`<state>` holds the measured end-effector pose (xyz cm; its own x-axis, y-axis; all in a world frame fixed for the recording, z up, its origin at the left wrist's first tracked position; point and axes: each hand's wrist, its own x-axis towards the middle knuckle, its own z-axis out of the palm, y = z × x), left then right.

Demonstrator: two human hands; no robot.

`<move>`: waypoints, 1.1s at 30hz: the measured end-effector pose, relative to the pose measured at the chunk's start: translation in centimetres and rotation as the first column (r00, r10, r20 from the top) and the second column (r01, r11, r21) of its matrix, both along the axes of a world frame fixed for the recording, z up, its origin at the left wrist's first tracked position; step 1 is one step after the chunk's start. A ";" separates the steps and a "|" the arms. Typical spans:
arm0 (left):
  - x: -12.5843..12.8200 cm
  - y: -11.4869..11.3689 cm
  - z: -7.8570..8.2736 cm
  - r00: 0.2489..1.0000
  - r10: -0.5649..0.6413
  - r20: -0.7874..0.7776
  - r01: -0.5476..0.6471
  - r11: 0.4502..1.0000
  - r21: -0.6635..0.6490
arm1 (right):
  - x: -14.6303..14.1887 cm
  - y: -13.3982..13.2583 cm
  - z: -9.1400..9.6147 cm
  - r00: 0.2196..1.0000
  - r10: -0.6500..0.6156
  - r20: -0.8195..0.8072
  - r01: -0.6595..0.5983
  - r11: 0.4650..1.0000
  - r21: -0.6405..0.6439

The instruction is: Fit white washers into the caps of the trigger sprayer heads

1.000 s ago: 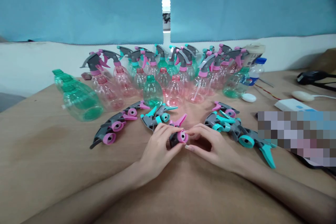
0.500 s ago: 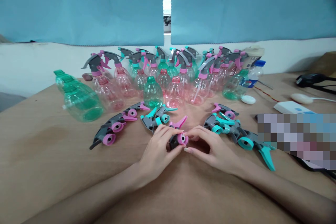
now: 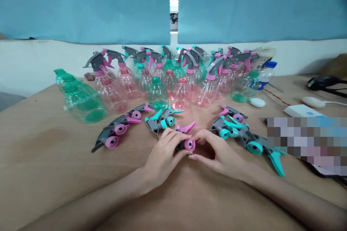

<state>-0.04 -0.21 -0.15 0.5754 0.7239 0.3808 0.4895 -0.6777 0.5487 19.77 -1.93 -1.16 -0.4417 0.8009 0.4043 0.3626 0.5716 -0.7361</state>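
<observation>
My left hand (image 3: 165, 153) is curled around a grey spray head with a pink cap (image 3: 186, 143), held low over the wooden table (image 3: 54, 166). My right hand (image 3: 217, 151) meets it from the right, fingertips pinched at the pink cap. What the right fingers hold at the cap is too small to see. Loose spray heads lie in front: pink-capped ones (image 3: 116, 131) to the left, a teal one (image 3: 162, 119) just beyond my hands, teal ones (image 3: 244, 135) to the right.
Behind the loose heads stands a crowd of pink and green bottles (image 3: 181, 79), several with spray heads on. Green bottles (image 3: 81, 99) lie at the left. A water bottle (image 3: 264, 75), a white box (image 3: 300, 110) and cables sit at the right. A blue curtain hangs behind.
Both hands stay on the pink-capped spray head and have shifted slightly toward me. The view has tilted a little.
</observation>
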 end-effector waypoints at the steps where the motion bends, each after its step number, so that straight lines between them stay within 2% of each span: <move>1: 0.0 0.0 0.0 1.000 -0.005 -0.006 0.005 1.000 -0.003 | 0.0 0.0 0.0 1.000 -0.003 -0.002 0.003 1.000 -0.002; 13: 0.3 -0.2 -0.2 0.998 -0.005 -0.057 0.008 0.998 0.054 | -0.3 -0.1 -0.2 0.998 -0.060 0.002 0.059 0.998 0.011; 19: 0.4 -0.1 -0.4 0.999 -0.021 -0.049 0.025 0.997 0.077 | -0.7 -0.3 -0.2 0.997 -0.083 0.001 0.083 0.996 -0.036; 26: 0.6 -0.1 -0.1 0.999 -0.012 -0.044 0.015 0.998 0.057 | -0.7 -0.5 -0.1 0.998 -0.069 -0.001 0.069 0.996 -0.051; 33: 0.5 0.0 -0.2 1.000 -0.001 -0.027 0.001 1.000 0.006 | -0.5 -0.5 0.1 0.999 -0.052 0.011 0.052 0.999 -0.011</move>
